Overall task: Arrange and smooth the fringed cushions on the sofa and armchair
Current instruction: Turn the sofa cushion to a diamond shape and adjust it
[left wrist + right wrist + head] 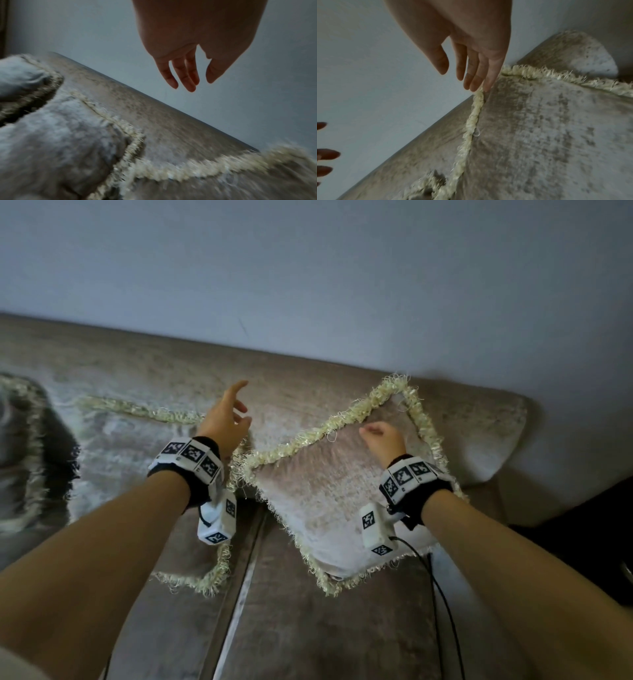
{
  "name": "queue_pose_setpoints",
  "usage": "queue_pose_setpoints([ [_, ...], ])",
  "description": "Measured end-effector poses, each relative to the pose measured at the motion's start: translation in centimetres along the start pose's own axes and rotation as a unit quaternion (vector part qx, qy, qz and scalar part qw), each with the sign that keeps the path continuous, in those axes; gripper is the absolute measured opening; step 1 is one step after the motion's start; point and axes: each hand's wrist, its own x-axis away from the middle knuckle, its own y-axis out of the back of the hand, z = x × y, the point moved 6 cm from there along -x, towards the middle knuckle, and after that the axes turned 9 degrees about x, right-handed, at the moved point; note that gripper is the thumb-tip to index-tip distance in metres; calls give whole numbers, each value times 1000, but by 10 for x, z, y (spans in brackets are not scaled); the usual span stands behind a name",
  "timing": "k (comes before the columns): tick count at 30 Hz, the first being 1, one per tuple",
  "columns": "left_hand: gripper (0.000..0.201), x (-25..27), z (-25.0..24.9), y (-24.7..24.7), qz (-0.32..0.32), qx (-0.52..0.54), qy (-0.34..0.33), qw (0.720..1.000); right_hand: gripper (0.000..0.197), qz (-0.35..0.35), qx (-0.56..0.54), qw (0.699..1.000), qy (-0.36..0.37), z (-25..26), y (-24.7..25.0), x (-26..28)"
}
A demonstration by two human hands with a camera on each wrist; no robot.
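Note:
A taupe velvet cushion with cream fringe (329, 501) leans on the sofa back at the right. My right hand (380, 436) hovers over its upper part. In the right wrist view the right hand's fingers (471, 75) are straight, with the tips touching the cushion's fringe (476, 108) along its left edge. A second fringed cushion (137, 457) lies to the left. My left hand (229, 412) is lifted above that cushion's right corner with the fingers spread, holding nothing. In the left wrist view the left hand (185, 75) shows against the wall. A third fringed cushion (20, 446) sits at the far left.
The sofa backrest (291, 385) runs along a plain wall (308, 268). A rounded armrest (493, 433) ends the sofa on the right, with a dark object (582, 542) beyond it. A seam (246, 577) splits the seat cushions. A black cable (442, 611) hangs from my right wrist.

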Motion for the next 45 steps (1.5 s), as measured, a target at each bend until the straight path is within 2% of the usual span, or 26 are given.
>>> queue_pose_setpoints([
  [3, 58, -3, 38, 46, -7, -9, 10, 1000, 23, 2, 6, 1000, 18, 25, -34, 15],
  [7, 52, -11, 91, 102, 16, -13, 13, 1000, 24, -16, 22, 1000, 6, 60, -86, 31],
  [11, 51, -31, 151, 181, 54, -23, 18, 998, 23, -31, 30, 999, -9, 110, -176, 56],
  [16, 47, -43, 224, 265, 80, -51, 40, 995, 24, -1, 37, 999, -20, 168, -285, 80],
  [21, 45, -61, 286, 320, 67, -26, 73, 995, 30, 37, 34, 999, 11, 224, -358, 73],
  [25, 44, -70, 331, 338, 67, -13, 98, 993, 29, 46, 46, 998, 5, 242, -401, 43],
  [29, 42, -89, 385, 349, 52, -17, 126, 991, 36, 78, 83, 993, 30, 256, -453, 12],
  [32, 43, -105, 423, 344, 44, -18, 149, 988, 42, 71, 97, 992, 40, 255, -485, -14],
  [35, 42, -121, 457, 326, 61, -19, 163, 985, 40, 73, 145, 985, 61, 250, -513, -40],
  [39, 41, -139, 487, 298, 97, -25, 162, 982, 40, 59, 223, 969, 84, 244, -534, -72],
  [42, 41, -150, 499, 288, 117, -20, 159, 980, 40, 51, 303, 946, 102, 236, -545, -92],
  [44, 41, -157, 508, 286, 121, -20, 161, 979, 44, 72, 356, 927, 95, 227, -555, -100],
  [45, 41, -160, 511, 286, 120, -18, 159, 980, 52, 96, 376, 918, 85, 223, -559, -102],
])
